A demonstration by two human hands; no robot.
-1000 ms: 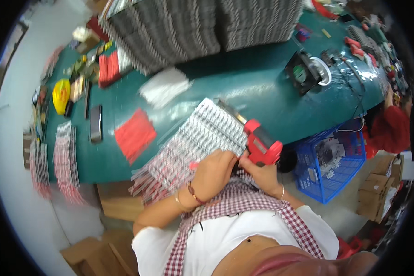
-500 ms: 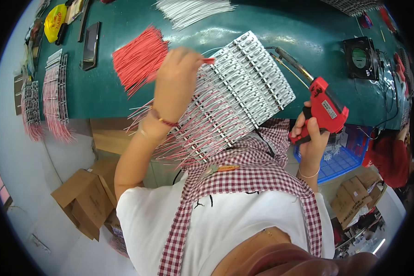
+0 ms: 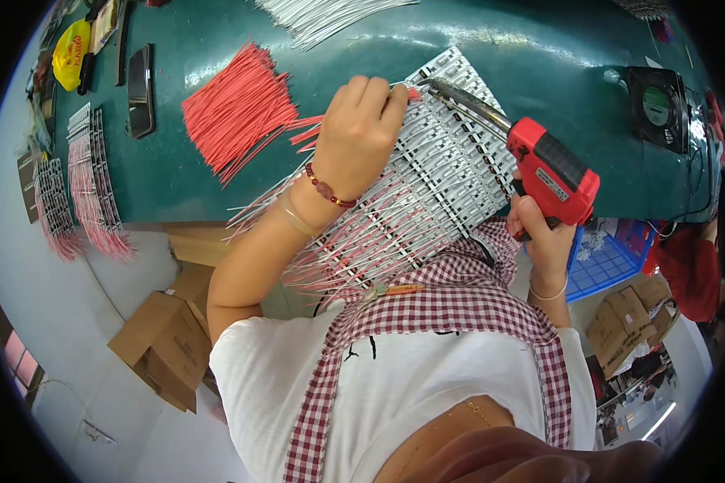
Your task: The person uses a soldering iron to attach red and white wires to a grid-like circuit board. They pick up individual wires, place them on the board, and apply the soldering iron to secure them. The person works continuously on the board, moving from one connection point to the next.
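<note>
My left hand [image 3: 354, 133] is closed on a few red wires [image 3: 304, 130]; their ends stick out on both sides of it, above the upper edge of the panel. My right hand [image 3: 542, 231] grips the handle of a red and black soldering gun [image 3: 549, 171]. The gun's metal tip meets or hovers just by the wire ends at my left fingers; contact is hard to make out. Under both lies a tilted panel of small silvery-white boards [image 3: 467, 141] in rows. Many red and white wires [image 3: 362, 229] trail from its lower left side.
Loose red wires [image 3: 238, 109] are piled left of the panel, white wires [image 3: 330, 18] at the far edge. A phone [image 3: 140, 92], a yellow bag [image 3: 72, 55] and wired panels [image 3: 93, 173] lie left. At right are a black fan-like device [image 3: 658, 109] and a blue basket [image 3: 604, 262].
My left hand has shifted right along the panel's upper edge with the red wires. The soldering gun has moved left, bringing its tip over the panel to the left fingers.
</note>
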